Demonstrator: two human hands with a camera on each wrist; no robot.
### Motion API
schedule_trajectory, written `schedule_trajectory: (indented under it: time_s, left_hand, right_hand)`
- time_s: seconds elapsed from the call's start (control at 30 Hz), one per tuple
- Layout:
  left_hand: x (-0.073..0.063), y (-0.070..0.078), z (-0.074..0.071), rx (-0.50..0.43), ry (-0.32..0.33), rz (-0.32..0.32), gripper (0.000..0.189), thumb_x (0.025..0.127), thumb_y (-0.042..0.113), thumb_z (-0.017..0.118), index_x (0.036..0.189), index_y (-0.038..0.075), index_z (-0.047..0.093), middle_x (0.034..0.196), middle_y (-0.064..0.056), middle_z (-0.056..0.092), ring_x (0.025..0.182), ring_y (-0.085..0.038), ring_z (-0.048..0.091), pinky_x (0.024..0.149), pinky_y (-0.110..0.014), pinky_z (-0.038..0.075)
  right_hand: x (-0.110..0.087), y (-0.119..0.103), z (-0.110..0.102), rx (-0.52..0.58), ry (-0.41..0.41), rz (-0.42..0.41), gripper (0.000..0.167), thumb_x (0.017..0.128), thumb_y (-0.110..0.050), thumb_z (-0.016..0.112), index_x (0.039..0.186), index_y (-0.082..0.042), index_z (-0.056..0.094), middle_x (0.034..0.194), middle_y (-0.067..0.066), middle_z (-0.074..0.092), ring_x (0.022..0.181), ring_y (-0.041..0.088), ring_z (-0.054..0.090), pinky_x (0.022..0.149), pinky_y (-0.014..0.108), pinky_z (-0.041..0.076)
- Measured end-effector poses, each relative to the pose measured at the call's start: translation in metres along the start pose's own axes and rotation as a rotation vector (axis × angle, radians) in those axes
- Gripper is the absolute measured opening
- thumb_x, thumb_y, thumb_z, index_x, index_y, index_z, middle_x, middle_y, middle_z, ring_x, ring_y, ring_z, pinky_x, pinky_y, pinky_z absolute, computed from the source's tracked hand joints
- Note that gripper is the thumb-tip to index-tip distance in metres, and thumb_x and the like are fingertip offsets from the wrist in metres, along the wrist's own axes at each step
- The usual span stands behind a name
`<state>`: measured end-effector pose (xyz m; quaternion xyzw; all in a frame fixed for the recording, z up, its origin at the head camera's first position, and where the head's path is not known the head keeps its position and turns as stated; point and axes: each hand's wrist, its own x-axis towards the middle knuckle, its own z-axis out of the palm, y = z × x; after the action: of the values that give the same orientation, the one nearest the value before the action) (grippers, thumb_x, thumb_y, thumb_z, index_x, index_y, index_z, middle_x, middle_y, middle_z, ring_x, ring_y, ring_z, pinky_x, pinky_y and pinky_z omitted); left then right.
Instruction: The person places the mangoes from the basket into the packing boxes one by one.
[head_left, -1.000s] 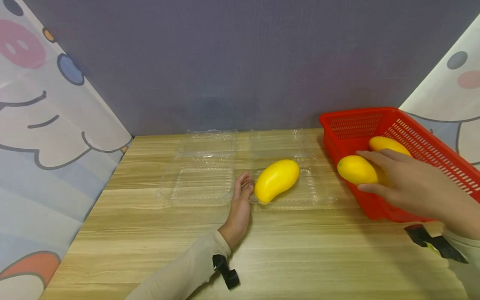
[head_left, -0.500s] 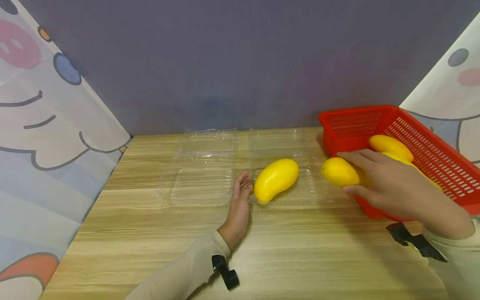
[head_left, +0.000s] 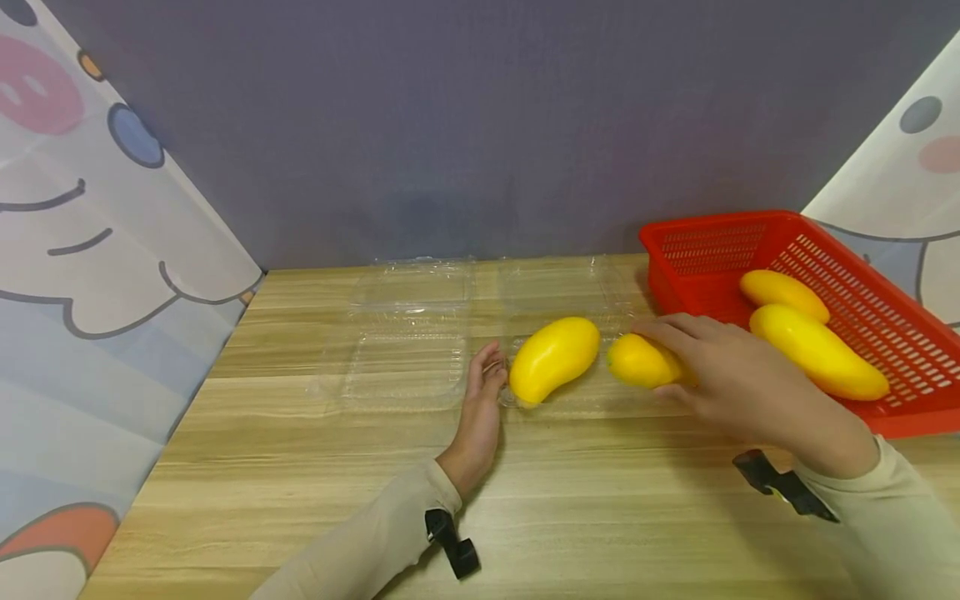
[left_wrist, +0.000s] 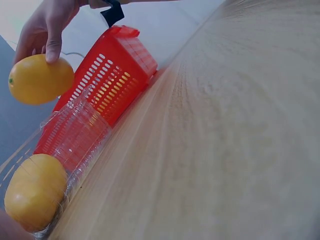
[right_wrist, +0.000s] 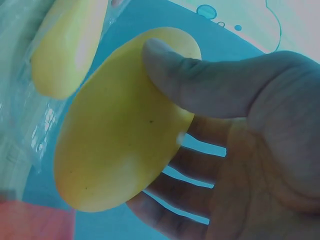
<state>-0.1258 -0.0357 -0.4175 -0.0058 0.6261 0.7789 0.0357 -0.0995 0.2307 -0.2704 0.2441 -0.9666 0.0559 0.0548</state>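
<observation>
In the head view my right hand grips a yellow mango and holds it raised over the right end of a clear plastic clamshell box. The right wrist view shows the thumb across the held mango, the fingers behind it. Another mango lies tilted in that box. My left hand rests on the table at the box's left side, fingers loosely bent and touching its edge. In the left wrist view the held mango hangs above the box wall.
A second clear clamshell box, lid open, stands left of the first. At the right is a red perforated basket with two mangoes in it, one a deeper yellow mango, the other a longer mango. A grey wall closes the back.
My right hand has carried the mango leftward from above the red basket to over the clear box. The longer mango in the basket has come into full view. My left hand has stayed put.
</observation>
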Motion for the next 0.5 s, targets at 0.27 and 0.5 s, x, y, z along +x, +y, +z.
schedule_trajectory:
  time_s: [0.27,0.5]
  left_hand:
    - [0.000,0.001,0.001,0.005,0.004,-0.002,0.047,0.104,0.013,0.037,0.151,0.016,0.032,0.149,-0.012,0.037,0.143,-0.026,0.033,0.123,-0.048,0.023]
    - [0.000,0.002,0.001,0.000,-0.005,0.000,0.047,0.105,0.014,0.036,0.151,0.015,0.032,0.149,-0.013,0.035,0.144,-0.026,0.032,0.123,-0.048,0.023]
  right_hand:
    - [0.007,-0.007,0.010,0.020,-0.014,-0.016,0.072,0.075,-0.026,0.087,0.139,-0.021,0.054,0.134,0.007,0.060,0.114,0.033,0.060,0.091,0.057,0.050]
    - [0.013,-0.009,0.019,0.060,-0.019,-0.038,0.071,0.075,-0.019,0.087,0.138,-0.016,0.056,0.133,0.007,0.060,0.111,0.032,0.060,0.091,0.057,0.050]
